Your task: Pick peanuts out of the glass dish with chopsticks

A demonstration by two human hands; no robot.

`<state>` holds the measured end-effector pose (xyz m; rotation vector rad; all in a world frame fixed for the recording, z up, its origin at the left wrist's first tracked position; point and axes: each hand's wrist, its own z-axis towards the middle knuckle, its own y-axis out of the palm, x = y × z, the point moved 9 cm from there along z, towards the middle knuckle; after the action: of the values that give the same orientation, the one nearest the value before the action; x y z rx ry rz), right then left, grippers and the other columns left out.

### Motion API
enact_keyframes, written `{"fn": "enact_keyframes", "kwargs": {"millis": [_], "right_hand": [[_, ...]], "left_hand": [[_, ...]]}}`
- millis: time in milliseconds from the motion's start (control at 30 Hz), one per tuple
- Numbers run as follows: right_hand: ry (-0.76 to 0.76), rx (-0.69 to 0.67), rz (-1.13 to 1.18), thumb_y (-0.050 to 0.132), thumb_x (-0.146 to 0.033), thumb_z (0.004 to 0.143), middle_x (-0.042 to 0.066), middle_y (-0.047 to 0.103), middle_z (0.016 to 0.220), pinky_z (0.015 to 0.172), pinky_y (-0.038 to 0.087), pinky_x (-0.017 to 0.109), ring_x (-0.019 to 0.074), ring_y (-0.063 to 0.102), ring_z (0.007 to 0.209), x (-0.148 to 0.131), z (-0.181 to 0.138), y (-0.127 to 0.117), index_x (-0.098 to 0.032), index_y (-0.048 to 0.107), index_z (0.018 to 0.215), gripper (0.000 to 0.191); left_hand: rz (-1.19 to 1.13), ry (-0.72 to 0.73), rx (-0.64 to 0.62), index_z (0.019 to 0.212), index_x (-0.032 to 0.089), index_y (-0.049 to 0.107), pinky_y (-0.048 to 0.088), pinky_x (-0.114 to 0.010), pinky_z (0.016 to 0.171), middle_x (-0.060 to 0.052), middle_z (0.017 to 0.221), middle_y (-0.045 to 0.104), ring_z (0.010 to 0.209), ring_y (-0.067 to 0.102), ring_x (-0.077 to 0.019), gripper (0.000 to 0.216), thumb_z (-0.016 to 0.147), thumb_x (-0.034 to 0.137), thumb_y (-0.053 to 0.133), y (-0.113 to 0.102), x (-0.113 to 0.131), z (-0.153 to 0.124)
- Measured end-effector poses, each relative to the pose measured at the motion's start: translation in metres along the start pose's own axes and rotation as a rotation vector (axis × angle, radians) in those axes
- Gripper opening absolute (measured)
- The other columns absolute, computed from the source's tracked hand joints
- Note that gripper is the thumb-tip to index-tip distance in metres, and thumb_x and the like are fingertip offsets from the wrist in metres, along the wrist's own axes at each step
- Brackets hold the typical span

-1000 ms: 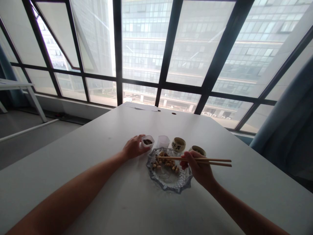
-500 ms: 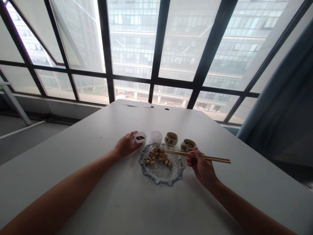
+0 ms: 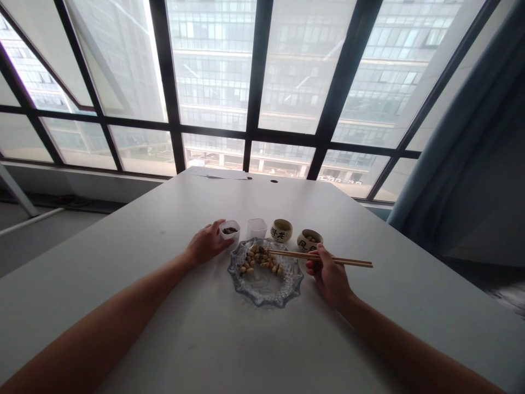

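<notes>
Head view: left hand (image 3: 205, 244) is gripping the left plastic cup (image 3: 230, 239), thumb at the near side, fingers wrapping the left and far side. Cup is standing upright just beyond the back-left rim of the glass plate (image 3: 264, 301) and is holding small dark bits (image 3: 230, 230).

Right hand (image 3: 333, 280) is closing on a pair of wooden chopsticks (image 3: 350, 262), gripping them right of the plate, thumb on top. Sticks are lying nearly level and close together, thick ends pointing right, tips reaching left over the plate to the back of the pile of light-brown nuts (image 3: 266, 263). Can't tell whether the tips are pinching a piece. Nuts are sitting in an arc across the back half of the plate; the front of the plate is showing bare glass.

Behind the plate, left to right after the gripped cup: right plastic cup (image 3: 257, 227), contents not readable; left ceramic cup (image 3: 281, 235), dark characters showing on its side; right ceramic cup (image 3: 304, 242), holding some light-brown pieces, the right hand partly covering its front. Everything is standing on the white table (image 3: 180, 323). Large windows (image 3: 213, 76) are backlighting the scene; blue curtain (image 3: 447, 142) is hanging at right.
</notes>
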<state>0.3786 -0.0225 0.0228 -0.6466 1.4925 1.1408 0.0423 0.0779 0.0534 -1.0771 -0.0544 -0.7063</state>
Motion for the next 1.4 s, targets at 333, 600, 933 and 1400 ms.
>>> {"fn": "enact_keyframes", "kwargs": {"millis": [333, 600, 933, 1400], "right_hand": [[0.0, 0.028, 0.033, 0.084, -0.06, 0.06, 0.001, 0.061, 0.048, 0.038, 0.049, 0.021, 0.0124, 0.058, 0.043, -0.007, -0.003, 0.003, -0.015, 0.066, 0.064, 0.048], [-0.124, 0.036, 0.0, 0.08, -0.068, 0.06, 0.002, 0.063, 0.049, 0.04, 0.049, 0.023, 0.0139, 0.059, 0.043, -0.011, -0.003, -0.001, -0.015, 0.067, 0.068, 0.056], [-0.279, -0.06, -0.126, 0.071, -0.067, 0.075, 0.003, 0.065, 0.049, 0.041, 0.047, 0.025, 0.0142, 0.058, 0.041, -0.024, -0.01, 0.008, -0.016, 0.067, 0.071, 0.051], [-0.365, -0.146, -0.21, 0.068, -0.067, 0.078, 0.003, 0.063, 0.045, 0.038, 0.045, 0.023, 0.0128, 0.055, 0.037, -0.038, -0.028, 0.023, -0.016, 0.066, 0.067, 0.052]], "left_hand": [[0.033, 0.001, -0.025, 0.135, 0.019, 0.049, 0.054, -0.042, 0.083, -0.013, 0.107, 0.071, 0.097, 0.069, -0.0315, 0.07, 0.082, 0.062, 0.058, 0.001, 0.0, 0.0], [0.02, 0.002, -0.015, 0.135, 0.02, 0.049, 0.054, -0.04, 0.084, -0.013, 0.109, 0.071, 0.097, 0.069, -0.0303, 0.071, 0.081, 0.065, 0.057, 0.002, -0.002, 0.0], [0.018, 0.0, -0.037, 0.136, 0.019, 0.048, 0.054, -0.042, 0.086, -0.012, 0.105, 0.071, 0.098, 0.069, -0.0311, 0.071, 0.082, 0.064, 0.056, 0.0, 0.002, 0.0], [-0.022, 0.015, -0.004, 0.136, 0.02, 0.05, 0.054, -0.042, 0.088, -0.013, 0.109, 0.071, 0.101, 0.068, -0.0313, 0.071, 0.081, 0.065, 0.058, 0.002, -0.002, 0.0]]}}
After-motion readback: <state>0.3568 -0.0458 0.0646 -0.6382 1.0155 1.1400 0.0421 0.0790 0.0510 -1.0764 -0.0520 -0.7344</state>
